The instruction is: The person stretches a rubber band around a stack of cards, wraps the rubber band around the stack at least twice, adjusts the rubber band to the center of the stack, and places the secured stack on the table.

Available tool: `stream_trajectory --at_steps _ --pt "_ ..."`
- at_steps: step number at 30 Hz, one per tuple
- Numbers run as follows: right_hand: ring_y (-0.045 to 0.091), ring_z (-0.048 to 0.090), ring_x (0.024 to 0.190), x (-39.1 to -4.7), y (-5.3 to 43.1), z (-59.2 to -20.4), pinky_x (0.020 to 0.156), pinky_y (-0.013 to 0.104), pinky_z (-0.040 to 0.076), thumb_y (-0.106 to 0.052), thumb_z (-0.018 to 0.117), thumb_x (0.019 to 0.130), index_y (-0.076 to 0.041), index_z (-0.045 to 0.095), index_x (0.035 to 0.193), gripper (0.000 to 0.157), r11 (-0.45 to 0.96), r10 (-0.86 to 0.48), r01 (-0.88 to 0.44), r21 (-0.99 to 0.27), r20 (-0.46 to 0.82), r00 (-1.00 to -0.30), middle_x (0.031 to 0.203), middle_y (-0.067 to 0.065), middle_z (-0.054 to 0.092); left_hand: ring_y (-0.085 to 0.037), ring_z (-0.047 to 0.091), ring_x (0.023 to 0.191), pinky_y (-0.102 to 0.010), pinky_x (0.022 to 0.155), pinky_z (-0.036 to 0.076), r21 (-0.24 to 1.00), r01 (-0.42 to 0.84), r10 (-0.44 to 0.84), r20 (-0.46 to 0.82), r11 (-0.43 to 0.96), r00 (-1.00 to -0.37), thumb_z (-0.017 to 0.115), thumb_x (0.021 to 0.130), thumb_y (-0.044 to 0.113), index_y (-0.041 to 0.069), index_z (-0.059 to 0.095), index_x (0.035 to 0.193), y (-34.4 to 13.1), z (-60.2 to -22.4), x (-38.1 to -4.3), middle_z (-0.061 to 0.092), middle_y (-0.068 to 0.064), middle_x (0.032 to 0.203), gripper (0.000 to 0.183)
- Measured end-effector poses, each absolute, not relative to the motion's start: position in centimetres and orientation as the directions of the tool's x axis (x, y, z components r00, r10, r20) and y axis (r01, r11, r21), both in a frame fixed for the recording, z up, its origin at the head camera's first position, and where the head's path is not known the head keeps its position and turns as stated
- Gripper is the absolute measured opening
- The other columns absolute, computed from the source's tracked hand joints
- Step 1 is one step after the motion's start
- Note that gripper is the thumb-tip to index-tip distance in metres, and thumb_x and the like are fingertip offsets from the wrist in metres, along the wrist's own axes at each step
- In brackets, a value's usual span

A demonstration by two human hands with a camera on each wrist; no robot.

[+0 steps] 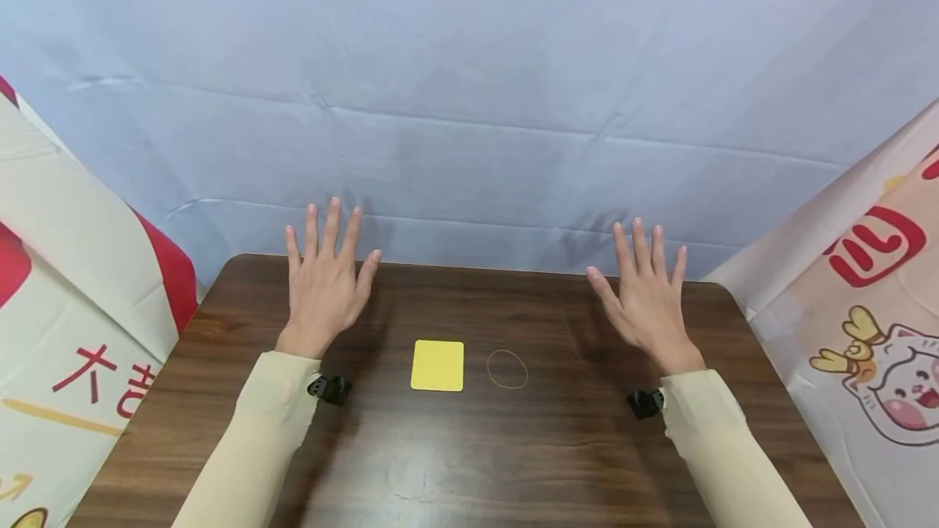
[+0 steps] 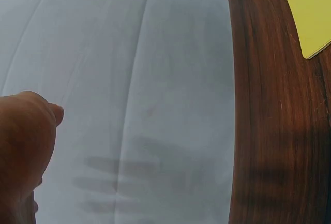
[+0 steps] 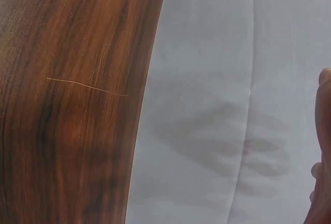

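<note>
A flat yellow square with rounded corners (image 1: 438, 366) lies on the brown wooden table (image 1: 469, 463); its corner (image 2: 310, 22) shows a thin edge in the left wrist view. Just right of it lies a thin tan loop, like a rubber band (image 1: 508, 369). My left hand (image 1: 323, 292) is held out to the left of the square, palm down, fingers straight and spread. On the other side, my right hand (image 1: 649, 300) is spread the same way, right of the loop. Neither hand holds anything. Only part of the left hand (image 2: 26, 146) shows in its wrist view.
Behind the table's far edge hangs a pale grey-blue cloth (image 1: 469, 121), with hand shadows on it. Printed cloths stand at the left (image 1: 81, 267) and right (image 1: 873, 332). Each wrist wears a small black device, one at the left cuff (image 1: 333, 389), one at the right (image 1: 644, 404).
</note>
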State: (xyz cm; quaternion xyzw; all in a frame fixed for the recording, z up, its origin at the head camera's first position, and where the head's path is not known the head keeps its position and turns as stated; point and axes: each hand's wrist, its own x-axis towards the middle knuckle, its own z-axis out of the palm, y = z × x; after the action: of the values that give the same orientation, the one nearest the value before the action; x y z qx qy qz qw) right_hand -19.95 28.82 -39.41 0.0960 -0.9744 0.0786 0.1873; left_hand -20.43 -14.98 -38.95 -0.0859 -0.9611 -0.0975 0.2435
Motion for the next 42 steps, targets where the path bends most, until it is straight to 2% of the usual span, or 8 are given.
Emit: stream_trajectory --at_steps 5,9,14,22,25,29,35,42 --pt "0.025 -0.014 0.141 -19.6 28.7 -39.5 0.105 0.058 -0.014 -0.054 0.041 0.094 -0.022 0.005 0.152 0.075 0.959 -0.177 -0.248 -0.134 0.398 -0.900 0.157 0.008 0.000 -0.027 -0.011 0.141 -0.055 0.109 -0.003 0.186 0.231 0.111 0.499 0.955 -0.859 0.037 0.097 0.048 0.015 0.022 0.150 -15.1 -39.2 -20.3 0.008 -0.010 0.156 0.064" --pt "0.035 0.007 0.141 -19.2 28.4 -39.6 0.106 0.061 -0.002 -0.050 0.047 0.094 -0.018 0.017 0.151 0.072 0.948 -0.186 -0.276 -0.159 0.429 -0.884 0.153 0.015 0.019 -0.031 0.001 0.142 -0.056 0.109 0.003 0.213 0.260 0.115 0.520 0.942 -0.846 0.040 0.097 0.047 0.013 0.026 0.149 -15.0 -39.4 -20.1 0.017 -0.013 0.154 0.064" --pt "0.042 0.035 0.123 -18.3 27.8 -40.4 0.096 0.063 0.019 -0.045 0.054 0.092 -0.008 0.039 0.140 0.063 0.919 -0.193 -0.319 -0.234 0.439 -0.878 0.133 0.020 0.044 -0.036 0.018 0.138 -0.057 0.107 0.015 0.238 0.302 0.127 0.554 0.923 -0.823 0.046 0.095 0.044 0.009 0.032 0.146 -14.8 -39.9 -19.9 0.030 -0.018 0.148 0.063" --pt "0.032 0.055 0.099 -16.9 26.4 -42.8 0.080 0.056 0.039 -0.036 0.064 0.088 -0.008 0.057 0.123 0.046 0.882 -0.218 -0.342 -0.325 0.363 -0.906 0.109 0.012 0.060 -0.039 0.038 0.125 -0.055 0.100 0.028 0.269 0.332 0.131 0.566 0.904 -0.814 0.049 0.094 0.040 0.005 0.041 0.139 -14.1 -41.8 -19.1 0.045 -0.020 0.132 0.058" --pt "0.026 0.058 0.090 -16.3 25.8 -44.0 0.074 0.049 0.045 -0.035 0.065 0.087 -0.010 0.060 0.119 0.040 0.866 -0.215 -0.319 -0.385 0.288 -0.933 0.101 0.008 0.062 -0.040 0.042 0.121 -0.056 0.097 0.032 0.279 0.343 0.142 0.553 0.897 -0.821 0.050 0.094 0.039 0.004 0.045 0.136 -13.7 -42.7 -18.6 0.048 -0.020 0.128 0.055" --pt "0.019 0.059 0.083 -15.7 24.8 -45.7 0.070 0.040 0.047 -0.034 0.066 0.087 -0.012 0.065 0.111 0.033 0.843 -0.205 -0.275 -0.463 0.196 -0.959 0.094 0.002 0.063 -0.039 0.045 0.117 -0.056 0.093 0.036 0.295 0.356 0.164 0.519 0.887 -0.839 0.050 0.095 0.038 0.003 0.049 0.132 -13.0 -43.9 -18.0 0.051 -0.021 0.125 0.051" --pt "0.014 0.059 0.076 -15.4 23.2 -48.1 0.067 0.036 0.046 -0.031 0.070 0.084 -0.014 0.069 0.100 0.023 0.829 -0.188 -0.231 -0.509 0.135 -0.973 0.085 -0.003 0.062 -0.038 0.047 0.115 -0.055 0.090 0.038 0.333 0.364 0.192 0.451 0.870 -0.871 0.050 0.095 0.037 0.004 0.052 0.130 -11.7 -46.1 -16.9 0.052 -0.020 0.124 0.048" --pt "0.010 0.053 0.070 -15.3 21.4 -49.5 0.065 0.033 0.044 -0.034 0.075 0.079 -0.013 0.071 0.095 0.026 0.835 -0.157 -0.181 -0.520 0.091 -0.983 0.081 -0.004 0.058 -0.035 0.050 0.110 -0.053 0.088 0.039 0.392 0.351 0.193 0.388 0.850 -0.901 0.049 0.096 0.037 0.006 0.054 0.128 -10.6 -47.4 -16.2 0.055 -0.015 0.119 0.045"
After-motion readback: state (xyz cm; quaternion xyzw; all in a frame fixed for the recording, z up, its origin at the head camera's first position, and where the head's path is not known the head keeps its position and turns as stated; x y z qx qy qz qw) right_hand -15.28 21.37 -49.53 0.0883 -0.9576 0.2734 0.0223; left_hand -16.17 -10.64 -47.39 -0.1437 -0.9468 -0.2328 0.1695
